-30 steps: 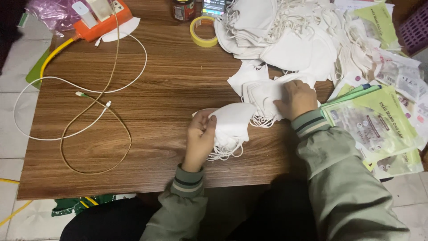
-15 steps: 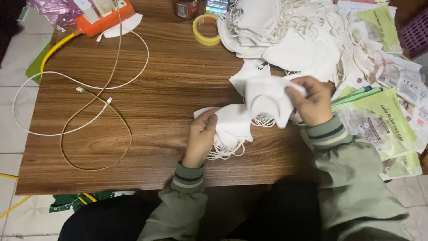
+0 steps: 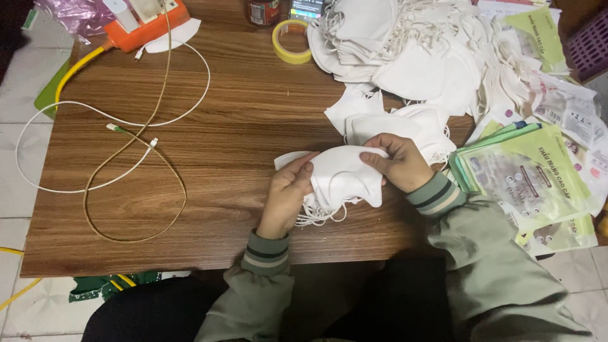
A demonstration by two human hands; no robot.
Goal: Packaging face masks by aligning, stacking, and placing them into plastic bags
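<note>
1. Head view, grip: pinched the white face mask (image 3: 342,177) at its upper right edge with the right hand (image 3: 399,161), fingers closed on the fabric. Clasped its left side with the left hand (image 3: 288,196), thumb on top.
2. Head view, position: held the mask low over the near part of the wooden table (image 3: 221,126), on top of a small stack of masks (image 3: 316,215) with ear loops trailing out beneath.
3. Head view, surroundings: noted a heap of loose masks (image 3: 405,50) at far right, green packets (image 3: 532,171) near the right sleeve, and a tape roll (image 3: 292,41) and cables (image 3: 126,145) well apart.
4. Step, as judged: laying one mask onto the stack. Next move judged to call for matched edges and untangled loops.
</note>
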